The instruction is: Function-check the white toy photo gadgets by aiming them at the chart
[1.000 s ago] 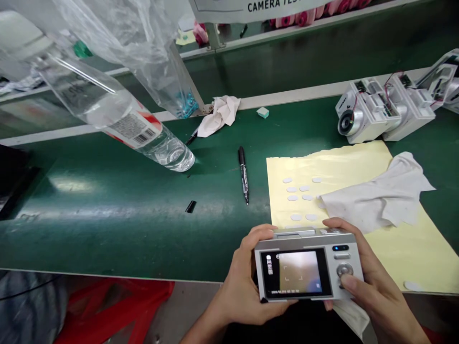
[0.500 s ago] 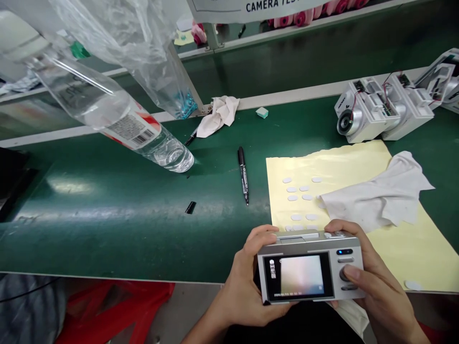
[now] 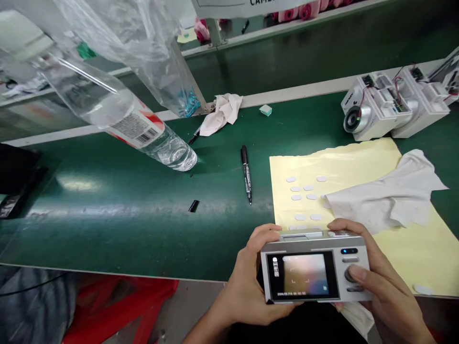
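Observation:
Between both hands I hold a silver digital camera (image 3: 299, 243), its back turned toward me. Its lit screen (image 3: 303, 274) shows a blurred, warm-toned picture with focus brackets, and a blue light glows at upper right. My left hand (image 3: 253, 282) is closed around the camera's left end, fingers over the top edge. The right end is in my right hand (image 3: 383, 282), with the thumb on the round button pad and the index finger along the top. A white cloth (image 3: 356, 317) hangs partly hidden beneath the camera near my right hand.
Yellow paper (image 3: 366, 157) bears several small white oval pieces and a white cloth (image 3: 387, 191). White camera housings (image 3: 380, 107) stand behind it. On the green table (image 3: 122, 224) lie a black marker (image 3: 246, 174) and its cap (image 3: 193, 206). A liquid-filled bottle (image 3: 139, 126) hangs at left.
The camera's screen has changed from a pale, washed-out picture to a darker orange-and-blue one with focus brackets. The whole view has shifted slightly; both hands keep their hold.

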The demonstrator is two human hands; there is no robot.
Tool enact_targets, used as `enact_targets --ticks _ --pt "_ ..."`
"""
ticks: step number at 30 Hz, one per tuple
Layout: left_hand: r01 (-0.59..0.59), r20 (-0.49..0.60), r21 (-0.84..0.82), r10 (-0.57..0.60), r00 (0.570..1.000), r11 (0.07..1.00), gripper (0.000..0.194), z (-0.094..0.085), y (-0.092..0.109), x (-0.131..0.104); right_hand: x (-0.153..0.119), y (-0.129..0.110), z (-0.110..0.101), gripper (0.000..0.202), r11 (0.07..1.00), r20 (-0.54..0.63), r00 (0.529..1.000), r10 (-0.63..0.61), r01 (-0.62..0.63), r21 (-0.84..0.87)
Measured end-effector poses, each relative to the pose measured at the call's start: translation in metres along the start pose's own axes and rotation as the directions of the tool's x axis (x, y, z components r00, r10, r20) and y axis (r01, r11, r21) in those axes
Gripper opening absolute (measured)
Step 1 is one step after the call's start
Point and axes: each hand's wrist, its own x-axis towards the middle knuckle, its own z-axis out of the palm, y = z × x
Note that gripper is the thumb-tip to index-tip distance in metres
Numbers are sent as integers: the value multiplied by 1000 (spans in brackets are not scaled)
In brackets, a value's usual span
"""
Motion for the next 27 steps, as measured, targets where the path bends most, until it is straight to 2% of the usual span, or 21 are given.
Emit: enact_targets --ticks 2,7,10,13,15,19,22,25,27 --pt "-5 5 0 5 1000 1000 80 0 0 0 -1 -1 1 48 999 -8 999 38 -38 18" --pt "-37 9 16 37 999 999 80 1 -1 0 -2 -4 8 49 1000 -79 997 17 -15 27" --pt "-76 18 58 75 997 995 78 -1 4 5 -5 -11 14 56 995 -112 991 68 -59 82" --pt "-182 68 126 175 982 975 78 -9 18 20 -8 -24 18 58 992 -120 990 76 -63 107" --pt "-289 126 198 269 955 937 83 -18 32 35 -9 -38 20 60 997 -140 990 23 -12 80" --pt "-515 239 382 456 857 767 93 -39 72 74 -4 -75 29 58 972 -117 966 -233 233 -9" --pt "-660 269 461 615 741 593 80 -50 107 100 -1 -107 43 57 916 -60 914 -400 401 -4" --pt "-724 260 567 749 609 392 70 -54 137 111 -4 -130 55 59 857 -20 858 -514 514 18" --pt "-716 250 633 799 547 293 66 -54 150 111 -9 -138 58 59 819 -9 820 -573 573 22"
